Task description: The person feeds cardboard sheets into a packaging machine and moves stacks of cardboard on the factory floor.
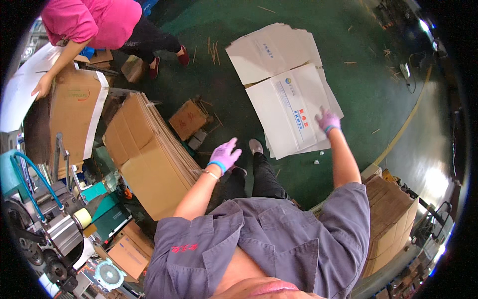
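My left hand (225, 153), in a light purple glove with a blue cuff, is held out in the air with its fingers stretched and nothing in it. To the right, my right hand (327, 119), gloved the same way, is over the right edge of a stack of white flattened cartons (279, 97) on the floor. Its fingers are spread, and I cannot tell whether they touch the top sheet. Coloured printing marks the cartons, which lie slightly fanned. Nearest to my left hand is a pile of flattened brown cardboard (149, 154).
A person in a pink top (94, 25) handles a white sheet (22, 89) at upper left. A machine (59, 229) stands at lower left. A small brown carton (189, 119) lies on the green floor (209, 25). More brown cardboard (391, 219) is at my right.
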